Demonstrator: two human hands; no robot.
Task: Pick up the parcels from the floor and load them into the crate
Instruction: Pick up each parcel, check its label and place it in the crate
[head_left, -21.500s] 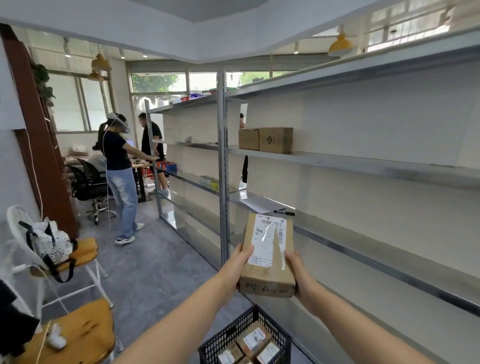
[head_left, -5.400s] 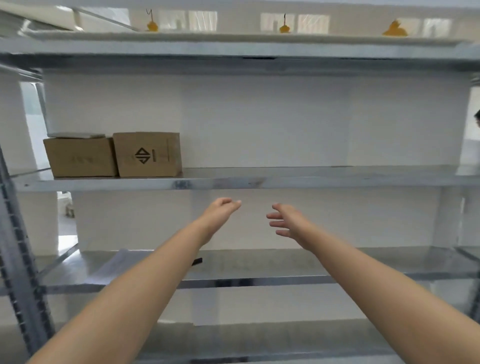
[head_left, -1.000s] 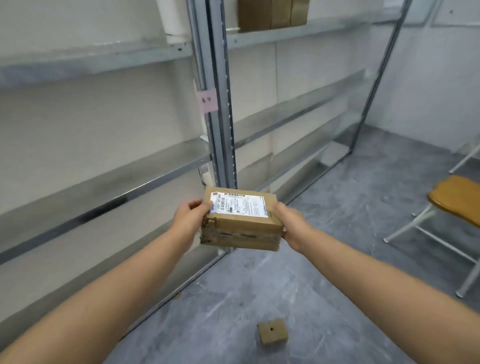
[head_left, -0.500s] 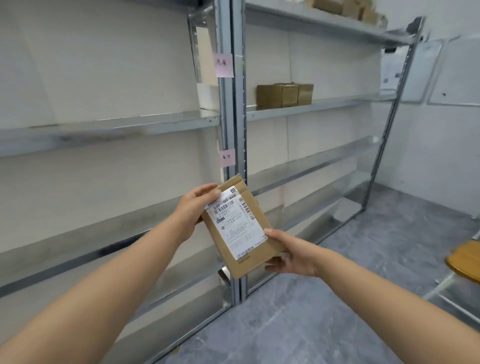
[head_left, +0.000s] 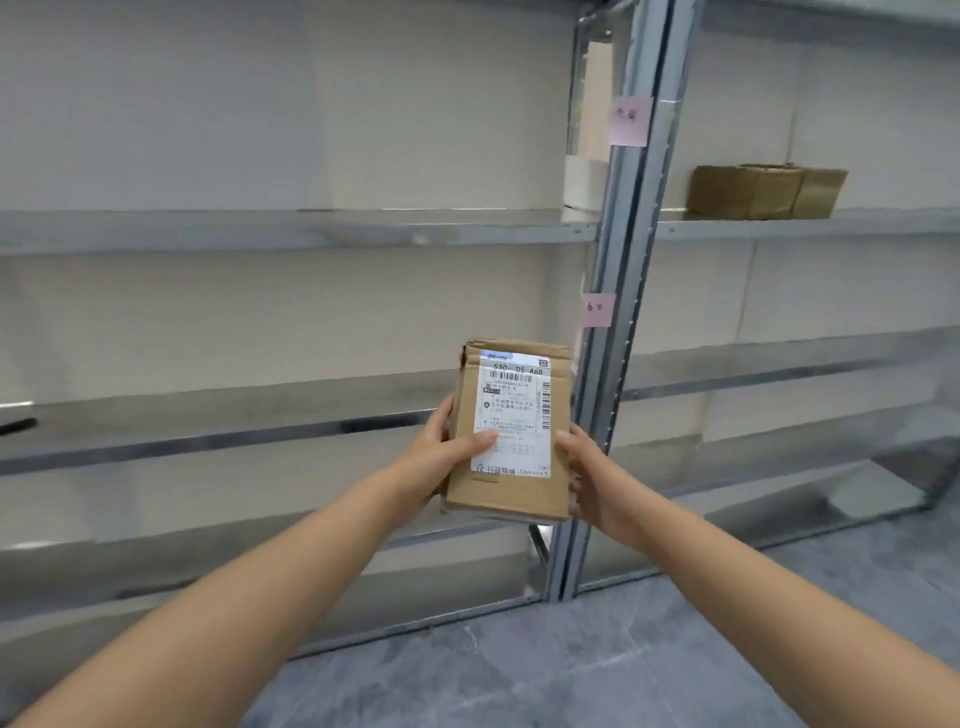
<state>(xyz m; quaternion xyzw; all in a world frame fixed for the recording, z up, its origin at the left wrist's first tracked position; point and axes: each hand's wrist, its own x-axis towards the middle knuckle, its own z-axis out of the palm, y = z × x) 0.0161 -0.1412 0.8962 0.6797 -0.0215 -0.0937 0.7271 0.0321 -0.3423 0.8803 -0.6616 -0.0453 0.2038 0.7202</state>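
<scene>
I hold a brown cardboard parcel upright at chest height in front of the metal shelving, its white shipping label facing me. My left hand grips its left edge, thumb lying across the label. My right hand clasps its right edge from behind and below. The crate is out of view.
Metal shelving fills the view, with a steel upright just right of the parcel carrying two pink notes. Brown boxes sit on the right-hand shelf. A dark pen lies at far left. Grey floor runs below.
The parcel has turned from tilted to upright with the label square to me. My view has swung left and closer to the shelves; the chair has left the frame.
</scene>
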